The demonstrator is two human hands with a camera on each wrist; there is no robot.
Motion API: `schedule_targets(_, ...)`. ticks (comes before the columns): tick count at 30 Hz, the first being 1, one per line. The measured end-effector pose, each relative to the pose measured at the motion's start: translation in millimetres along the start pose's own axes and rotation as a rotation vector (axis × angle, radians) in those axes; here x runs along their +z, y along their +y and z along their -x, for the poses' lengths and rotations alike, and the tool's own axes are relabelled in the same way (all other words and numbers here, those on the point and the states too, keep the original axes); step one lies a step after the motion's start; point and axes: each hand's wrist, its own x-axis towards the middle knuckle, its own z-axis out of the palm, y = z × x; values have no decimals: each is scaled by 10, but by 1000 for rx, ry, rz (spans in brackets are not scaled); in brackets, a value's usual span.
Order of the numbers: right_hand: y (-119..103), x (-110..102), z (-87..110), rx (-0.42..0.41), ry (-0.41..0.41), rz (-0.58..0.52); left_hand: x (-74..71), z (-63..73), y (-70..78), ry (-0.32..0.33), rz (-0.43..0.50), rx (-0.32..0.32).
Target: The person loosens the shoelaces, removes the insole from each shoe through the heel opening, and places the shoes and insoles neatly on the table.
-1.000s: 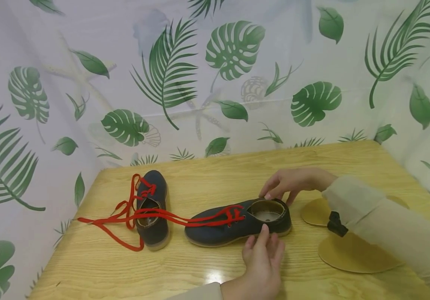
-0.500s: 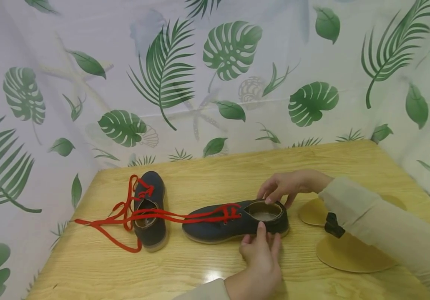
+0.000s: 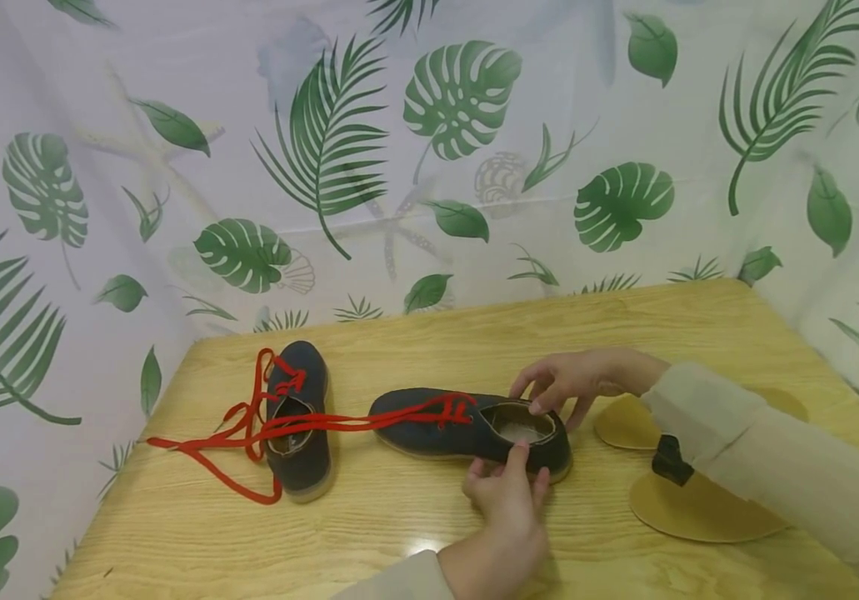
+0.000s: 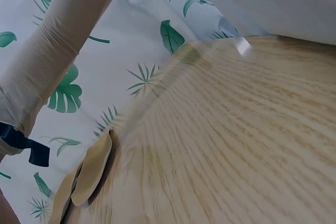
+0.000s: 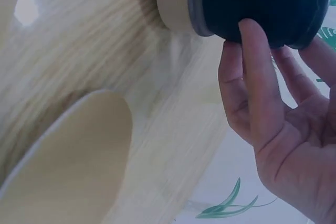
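Note:
A dark blue shoe (image 3: 462, 446) with red laces (image 3: 399, 417) lies sideways on the table, toe to the left. My left hand (image 3: 500, 500) holds its near side, thumb up at the collar and fingers low against the upper. Across from it, my right hand (image 3: 567, 382) grips the far side near the heel, its thumb on the collar rim. In the right wrist view the right fingers touch the dark heel (image 5: 257, 3) above the pale sole. The left hand is out of frame in the left wrist view.
A second dark blue shoe (image 3: 312, 458) stands at the left, toe away, with the long laces across its opening. Two tan insoles (image 3: 699, 508) lie on the wooden table (image 3: 249, 550) at the right, partly under the right forearm. A leaf-print cloth (image 3: 369, 275) hangs behind.
The held shoe has turned slightly, its toe swinging away from me and its heel nearer. Both hands have moved along with it. The laces now run straighter to the other shoe.

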Motion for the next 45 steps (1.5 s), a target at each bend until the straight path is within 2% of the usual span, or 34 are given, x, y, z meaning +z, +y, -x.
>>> schedule_targets(7, 49, 109, 54, 24, 94, -111, -80, -47, 54, -29, -76, 14)
schedule_targets(13, 47, 243, 91, 41, 187, -156, -159, -123, 134, -68, -130, 18)
schedule_targets(20, 60, 397, 76, 32, 235, -296, -251, -198, 262, -101, -255, 27)
schedule_targets(25, 27, 548, 87, 25, 288, -383, -346, -286, 386, -136, -341, 3)
schedule_targets(35, -10, 733, 79, 0, 321, -493, -447, -370, 491, -183, -382, 10)
schedule_targets(45, -83, 895, 16, -32, 348, -589, -595, -458, 679, -227, -450, -24)
